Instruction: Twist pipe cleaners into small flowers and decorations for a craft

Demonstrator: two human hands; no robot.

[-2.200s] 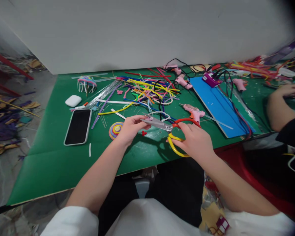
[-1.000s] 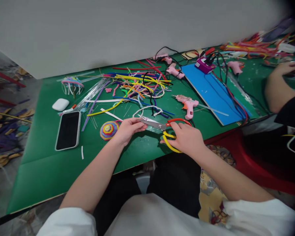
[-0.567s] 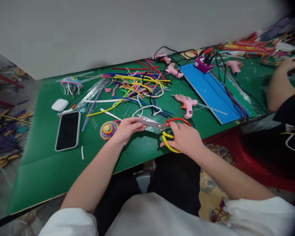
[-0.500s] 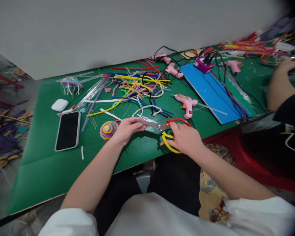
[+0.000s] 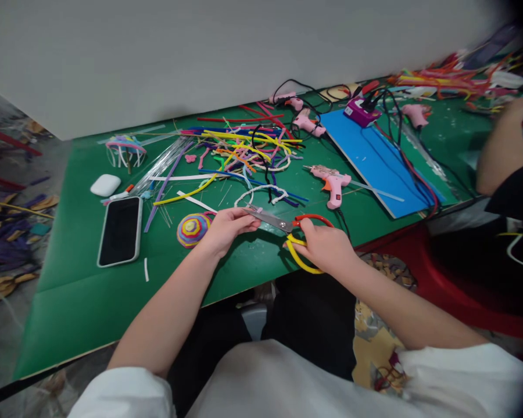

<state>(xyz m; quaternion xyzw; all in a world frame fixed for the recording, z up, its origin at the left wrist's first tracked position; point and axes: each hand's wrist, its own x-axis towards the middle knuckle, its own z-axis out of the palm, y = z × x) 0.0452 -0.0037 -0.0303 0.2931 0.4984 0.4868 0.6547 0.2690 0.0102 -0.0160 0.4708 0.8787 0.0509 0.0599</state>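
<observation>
The right hand [image 5: 329, 244] grips the red-and-yellow handles of the scissors [image 5: 283, 224]. The left hand [image 5: 229, 228] has thumb and fingers pressed together at the blades' tips; what it pinches is too small to tell. Beside the left hand lies a striped, coiled disc [image 5: 192, 230]; beyond the scissors, a white pipe cleaner [image 5: 261, 188] curves across the green counter [image 5: 82, 290], with a pink glue gun [image 5: 333, 184] to its right.

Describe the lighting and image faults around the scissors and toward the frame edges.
Head view: pale glare on the green table just below the scissors; head view: a faint, soft shadow low on the whitish panel; head view: black swallowing the upper right corner, the coloured strips near it looking blurred.
</observation>
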